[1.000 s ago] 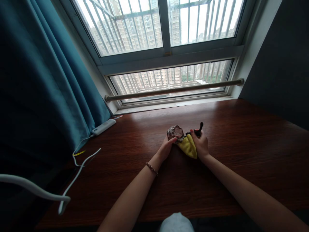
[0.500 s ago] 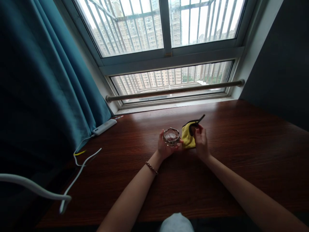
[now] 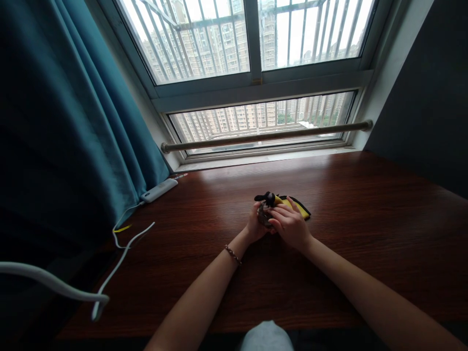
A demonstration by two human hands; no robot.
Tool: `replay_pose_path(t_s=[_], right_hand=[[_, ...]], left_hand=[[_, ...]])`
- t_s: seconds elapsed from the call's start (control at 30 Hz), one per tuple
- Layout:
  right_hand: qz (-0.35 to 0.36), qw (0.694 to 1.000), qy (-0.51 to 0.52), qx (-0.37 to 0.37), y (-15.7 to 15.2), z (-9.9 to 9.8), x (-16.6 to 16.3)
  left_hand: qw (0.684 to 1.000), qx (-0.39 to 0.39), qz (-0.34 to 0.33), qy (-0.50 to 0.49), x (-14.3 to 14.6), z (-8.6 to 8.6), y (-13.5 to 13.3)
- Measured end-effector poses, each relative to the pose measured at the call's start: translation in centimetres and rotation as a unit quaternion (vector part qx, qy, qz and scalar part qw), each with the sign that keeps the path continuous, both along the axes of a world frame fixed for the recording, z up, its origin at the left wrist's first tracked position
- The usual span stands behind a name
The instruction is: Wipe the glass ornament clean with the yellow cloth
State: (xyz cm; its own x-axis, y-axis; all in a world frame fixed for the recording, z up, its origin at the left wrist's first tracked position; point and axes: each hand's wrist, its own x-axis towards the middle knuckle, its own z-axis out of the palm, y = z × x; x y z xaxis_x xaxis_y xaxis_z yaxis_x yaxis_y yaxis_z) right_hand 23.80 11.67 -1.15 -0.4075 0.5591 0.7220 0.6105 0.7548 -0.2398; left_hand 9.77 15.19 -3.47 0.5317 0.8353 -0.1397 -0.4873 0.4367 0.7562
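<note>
My left hand (image 3: pixel 255 226) is closed round the near left side of a small faceted glass ashtray (image 3: pixel 263 217), held over the wooden desk. My right hand (image 3: pixel 292 228) lies across the ashtray's top and right side, its fingers closed on a yellow cloth (image 3: pixel 300 208) with a black border. One black-edged end of the cloth bunches up above the ashtray's rim, while another part spreads out to the right behind my fingers. Most of the ashtray's inside is hidden by my right hand and the cloth.
The brown wooden desk (image 3: pixel 365 234) runs up to a barred window with a metal rail (image 3: pixel 270 136) across it. At the left are a white power strip (image 3: pixel 160 190), a white cable (image 3: pixel 122 261), a yellow tie (image 3: pixel 122 228) and a blue curtain (image 3: pixel 109 122).
My right hand has moved left with the cloth, from beside the ashtray onto it. The cloth's black end has swung over to the left. My left hand still holds the ashtray.
</note>
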Motion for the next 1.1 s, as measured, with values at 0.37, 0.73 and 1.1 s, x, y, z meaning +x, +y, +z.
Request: replay_pose_path(t_s=[0.37, 0.73, 1.1], right_hand=[[-0.076, 0.992, 0.102, -0.007, 0.2, -1.2, -0.5], [-0.057, 0.998, 0.007, -0.005, -0.4, -0.2, -0.3], [0.101, 0.969, 0.153, -0.167, 0.0, -0.2, -0.1]], left_hand=[[0.991, 0.086, 0.086, 0.051, 1.0, -0.6, -0.8], [0.982, 0.128, 0.139, 0.022, 1.0, -0.1, -0.9], [0.977, 0.111, 0.177, 0.035, 0.8, -0.5, -0.7]])
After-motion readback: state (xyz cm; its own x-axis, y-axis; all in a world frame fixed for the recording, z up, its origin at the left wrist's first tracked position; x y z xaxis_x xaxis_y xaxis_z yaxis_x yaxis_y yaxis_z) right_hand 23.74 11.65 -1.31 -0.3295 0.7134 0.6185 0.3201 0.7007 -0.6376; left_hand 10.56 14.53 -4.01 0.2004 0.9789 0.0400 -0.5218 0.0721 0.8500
